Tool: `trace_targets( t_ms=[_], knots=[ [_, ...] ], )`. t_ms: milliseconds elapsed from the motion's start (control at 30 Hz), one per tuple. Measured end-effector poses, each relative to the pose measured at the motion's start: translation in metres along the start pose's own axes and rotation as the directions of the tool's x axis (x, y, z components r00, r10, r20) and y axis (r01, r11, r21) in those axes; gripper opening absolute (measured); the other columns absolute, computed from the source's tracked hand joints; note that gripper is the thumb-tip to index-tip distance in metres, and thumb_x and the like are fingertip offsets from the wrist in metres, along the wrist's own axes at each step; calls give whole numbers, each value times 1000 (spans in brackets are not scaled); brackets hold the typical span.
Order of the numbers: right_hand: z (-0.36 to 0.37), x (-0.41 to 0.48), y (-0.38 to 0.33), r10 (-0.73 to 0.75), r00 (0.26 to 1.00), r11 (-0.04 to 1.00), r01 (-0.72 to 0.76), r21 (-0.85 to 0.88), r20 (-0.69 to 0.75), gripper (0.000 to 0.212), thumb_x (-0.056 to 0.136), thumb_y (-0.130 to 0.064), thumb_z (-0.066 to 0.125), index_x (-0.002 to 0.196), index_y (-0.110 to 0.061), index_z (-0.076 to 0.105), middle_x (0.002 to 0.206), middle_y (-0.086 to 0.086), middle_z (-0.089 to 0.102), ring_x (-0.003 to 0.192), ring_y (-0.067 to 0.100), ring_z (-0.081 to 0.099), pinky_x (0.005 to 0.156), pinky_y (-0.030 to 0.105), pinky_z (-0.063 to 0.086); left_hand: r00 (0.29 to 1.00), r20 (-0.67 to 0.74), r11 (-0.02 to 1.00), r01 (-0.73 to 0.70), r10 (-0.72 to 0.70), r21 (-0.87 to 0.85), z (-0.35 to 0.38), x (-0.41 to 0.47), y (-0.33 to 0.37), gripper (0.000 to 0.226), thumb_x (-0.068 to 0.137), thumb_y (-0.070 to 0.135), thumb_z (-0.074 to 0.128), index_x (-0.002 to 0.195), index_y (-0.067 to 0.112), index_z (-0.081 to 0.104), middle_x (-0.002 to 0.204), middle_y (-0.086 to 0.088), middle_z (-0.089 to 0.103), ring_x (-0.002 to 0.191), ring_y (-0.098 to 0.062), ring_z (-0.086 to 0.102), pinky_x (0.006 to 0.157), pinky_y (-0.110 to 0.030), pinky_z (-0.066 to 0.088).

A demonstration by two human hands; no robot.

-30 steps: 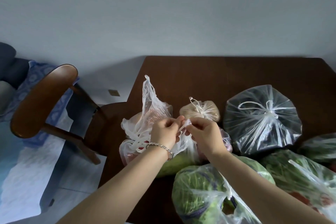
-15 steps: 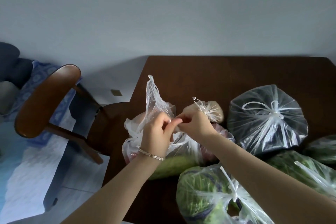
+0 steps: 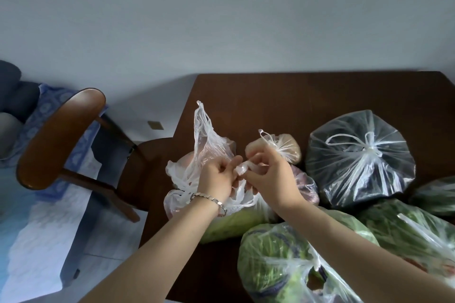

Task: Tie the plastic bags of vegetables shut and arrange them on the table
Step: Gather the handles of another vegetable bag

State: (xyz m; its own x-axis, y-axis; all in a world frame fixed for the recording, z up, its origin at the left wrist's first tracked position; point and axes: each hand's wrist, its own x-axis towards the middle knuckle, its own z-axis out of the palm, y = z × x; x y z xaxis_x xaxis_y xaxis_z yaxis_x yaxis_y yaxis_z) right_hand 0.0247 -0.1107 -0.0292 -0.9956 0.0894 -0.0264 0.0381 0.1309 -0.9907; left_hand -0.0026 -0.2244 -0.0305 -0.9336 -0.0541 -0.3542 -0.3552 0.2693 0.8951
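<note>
head view, both hands (image 3: 242, 174) pinching bag handles (image 3: 242, 169)

The untied bag (image 3: 209, 155) sits at the left edge of the dark wood table (image 3: 295, 96). It's clear, with one handle sticking straight up and the other twisted. Just right of it is a small knotted bag (image 3: 283, 147) of beige stuff, then a big knotted bag (image 3: 359, 157) with dark contents. A bag of leafy greens (image 3: 278, 261) lies nearest, tied, with another green bag (image 3: 406, 231) to its right.
</note>
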Motion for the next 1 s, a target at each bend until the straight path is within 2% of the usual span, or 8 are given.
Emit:
trace_targets(
  t_ms=[200,367,533,633,733,800,867,1000],
  knots=[
    [-5,3,-2,-181,983,976,181,-124,12,34,73,-8,74,62,-37,60,75,-16,57,58,-1,55,55,8,41,999,-54,998,-1,5,65,-22,-3,14,36,89,35,54,67,7,50,31,6,50,29,-2,49,33,-13,39],
    [-21,-3,8,-154,987,967,140,-214,-49,15,72,-19,75,65,-23,63,79,-16,63,75,-15,56,65,1,40,967,-188,978,145,-172,-149,-47,15,-13,31,91,32,53,80,3,54,78,-17,69,66,-27,69,63,-37,59],
    [-49,-14,57,95,993,927,-112,-358,-64,21,81,-21,68,65,-8,62,59,-5,62,52,-4,54,51,10,39,835,-106,618,308,-541,-724,-74,27,-61,31,99,23,38,118,-1,46,87,-11,65,74,-19,67,55,-26,58],
    [-63,-18,94,307,936,900,-344,-267,-170,33,85,-25,64,62,-3,56,57,2,64,54,0,60,62,11,48,814,-67,432,235,-577,-871,-79,33,-74,29,101,19,29,125,17,46,46,0,50,29,-3,47,42,-13,48],
    [-46,-10,87,476,877,849,-436,299,-71,33,95,-25,45,77,0,56,78,15,70,76,22,69,80,38,55,922,-36,795,312,-386,-520,-63,27,-62,30,99,31,32,78,16,46,32,4,37,24,-1,31,28,-13,25],
    [-30,-2,65,486,874,704,-398,588,9,35,99,-21,35,69,-7,49,58,8,63,61,19,63,72,35,53,999,21,982,42,-46,182,-55,17,-57,27,96,35,41,81,14,51,50,6,48,42,-7,44,41,-20,34],
    [-17,5,54,462,887,710,-380,593,15,37,99,-19,33,63,-12,37,47,2,39,44,13,43,56,30,48,923,332,551,-384,196,741,-52,11,-59,33,93,43,43,93,14,59,76,3,56,67,-11,54,58,-23,41],
    [-5,12,58,392,920,890,-375,260,-14,31,99,-18,33,68,-15,30,53,1,27,36,5,26,35,17,27,802,572,53,-587,174,808,-53,13,-53,70,84,62,11,111,22,62,116,6,53,109,-16,52,81,-31,45]
  ],
)
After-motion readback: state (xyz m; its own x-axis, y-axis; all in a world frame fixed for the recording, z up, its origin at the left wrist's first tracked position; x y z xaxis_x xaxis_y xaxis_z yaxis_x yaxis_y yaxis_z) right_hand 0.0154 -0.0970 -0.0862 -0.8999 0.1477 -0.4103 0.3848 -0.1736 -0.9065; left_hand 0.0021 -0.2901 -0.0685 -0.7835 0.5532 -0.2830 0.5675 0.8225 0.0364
